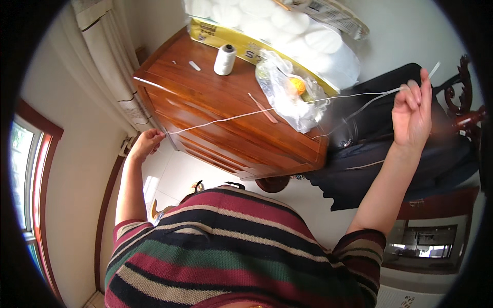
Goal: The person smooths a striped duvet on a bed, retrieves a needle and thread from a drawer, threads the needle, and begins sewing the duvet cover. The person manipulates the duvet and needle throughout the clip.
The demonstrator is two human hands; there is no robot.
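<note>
A white cord [223, 119] stretches across the view between my raised hands. My left hand [147, 144] pinches it between thumb and fingertips, left of the wooden cabinet. Held high on the right, my right hand [411, 109] grips the cord with curled fingers, the index finger pointing up. A thin white strip [434, 70] sticks out beyond that hand; whether it is part of the cord I cannot tell. From the right hand a second strand [360, 111] sags to the cabinet's corner. Under the cord lies a slim pink-handled tool [265, 110], perhaps a crochet hook.
On the cabinet top [173, 79] stand a white thread cone [225, 60] and a clear plastic bag [275, 77] with an orange ball [296, 86]. A small white piece [194, 66] lies nearby. Wrapped paper rolls [289, 23] line the back. Dark cloth [369, 154] hangs at right.
</note>
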